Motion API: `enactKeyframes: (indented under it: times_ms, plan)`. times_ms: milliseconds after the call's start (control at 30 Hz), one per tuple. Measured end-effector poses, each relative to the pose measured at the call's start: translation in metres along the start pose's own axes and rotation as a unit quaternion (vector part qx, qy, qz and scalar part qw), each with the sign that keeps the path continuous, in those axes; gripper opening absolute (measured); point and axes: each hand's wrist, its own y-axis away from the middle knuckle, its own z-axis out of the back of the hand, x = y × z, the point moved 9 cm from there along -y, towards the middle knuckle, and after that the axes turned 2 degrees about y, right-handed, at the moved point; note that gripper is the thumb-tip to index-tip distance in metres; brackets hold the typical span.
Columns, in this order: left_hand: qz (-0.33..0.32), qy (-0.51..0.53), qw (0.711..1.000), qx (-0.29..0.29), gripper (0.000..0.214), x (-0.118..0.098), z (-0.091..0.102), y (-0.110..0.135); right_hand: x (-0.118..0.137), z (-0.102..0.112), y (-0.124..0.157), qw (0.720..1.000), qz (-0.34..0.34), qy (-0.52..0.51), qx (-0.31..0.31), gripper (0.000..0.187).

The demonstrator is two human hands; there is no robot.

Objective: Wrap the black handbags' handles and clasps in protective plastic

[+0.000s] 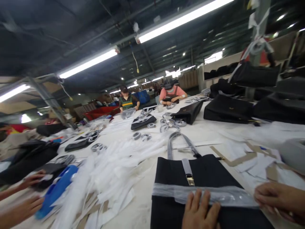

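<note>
Left hand (201, 211): laid palm down on the bag, fingers extended and slightly parted, fingertips pressing on the clear strip (166, 191); nothing gripped. Right hand (278, 197): fingers curled and drawn close together at the right end of the same strip; cannot tell for certain whether pinching the film.

Black bag (205, 171): one, lying flat on the near side of the white table (207, 137), right of its middle; lower part cut off from view. Top edge and handle (178, 136) pointing toward the table's far edge; long axis of the whole not determinable. Strip laid crosswise over the front, long axis running left to right, dipping slightly toward the right.

Appearance: matt, smooth, dark, straight-sided; handle arched and sheathed in greyish film; short pale-covered tab (186, 166) ending in a gold-toned clasp (190, 180); strip translucent, whitish, wrinkled.

Adjacent, left: heap of white film (111, 165). Adjacent, right: paper and brown card scraps (257, 162). Farther toward the right edge: another black bag (228, 109). Toward the left edge: co-worker's hands (30, 205) beside a blue object (57, 190).
</note>
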Motion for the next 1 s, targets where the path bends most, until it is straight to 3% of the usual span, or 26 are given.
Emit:
enactKeyframes:
  times_ms: [100, 167, 267, 333, 433, 600, 800, 1000]
  plan:
    - [0.032, 0.022, 0.998, 0.047, 0.047, -0.001, 0.01, -0.002, 0.014, 0.004, 0.011, 0.999, 0.017, -0.002, -0.028, 0.031]
    - [0.053, 0.041, 0.994, 0.086, 0.047, -0.004, 0.019, -0.003, 0.039, 0.006, 0.027, 0.996, 0.063, 0.024, -0.052, 0.037]
    - [0.043, 0.049, 0.991, 0.114, 0.049, -0.007, 0.024, -0.005, 0.055, 0.013, 0.041, 0.997, 0.043, 0.002, -0.061, 0.031]
    - [0.03, 0.044, 0.992, 0.112, 0.052, -0.006, 0.021, -0.006, 0.062, 0.022, 0.045, 0.993, 0.049, 0.08, -0.077, 0.03]
    - [-0.002, 0.03, 0.993, 0.113, 0.056, -0.004, 0.012, -0.003, 0.063, 0.034, 0.047, 0.989, 0.057, 0.081, -0.107, 0.031]
    - [-0.044, 0.0, 0.991, 0.126, 0.064, 0.0, 0.004, 0.003, 0.055, 0.03, 0.041, 0.989, 0.093, 0.042, -0.111, 0.024]
    - [-0.028, -0.016, 0.99, 0.135, 0.068, 0.0, 0.003, 0.002, 0.033, 0.02, 0.029, 0.983, 0.108, 0.003, -0.149, 0.028]
    - [-0.029, -0.016, 0.989, 0.145, 0.068, 0.004, -0.001, 0.005, 0.04, 0.012, 0.027, 0.969, 0.143, 0.035, -0.198, 0.018]
